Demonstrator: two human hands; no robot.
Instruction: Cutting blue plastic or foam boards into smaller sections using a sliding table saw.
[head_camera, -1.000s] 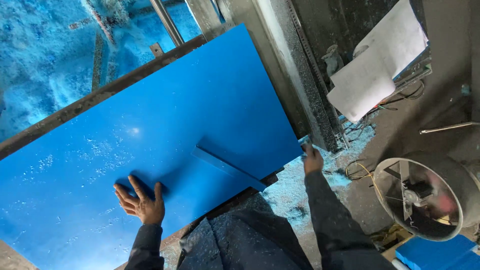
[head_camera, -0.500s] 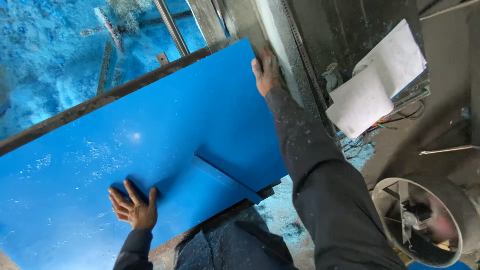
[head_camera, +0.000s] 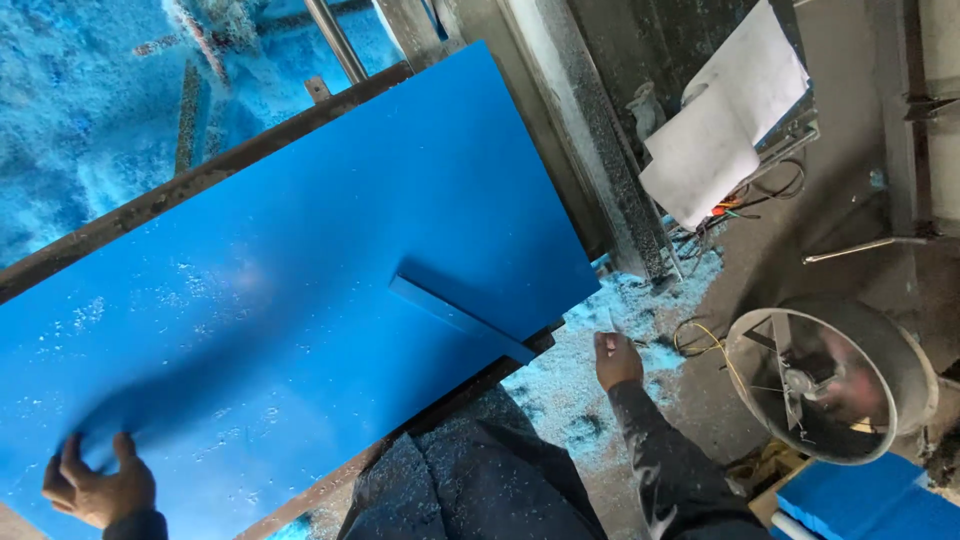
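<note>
A large blue board lies flat on a metal frame and fills most of the view. A narrow blue strip rests on its near right part. My left hand lies on the board's near left area, fingers curled, holding nothing. My right hand hangs off the board's right corner, above blue shavings, fingers curled loosely; nothing is visible in it.
Blue shavings cover the floor by the board's corner. A round metal fan housing stands at the right. White sheets lean on wiring at the upper right. Blue blocks sit at the bottom right. A metal rail runs behind.
My right hand left the board's far right edge and dropped down beside the near right corner. My left hand slid left along the board.
</note>
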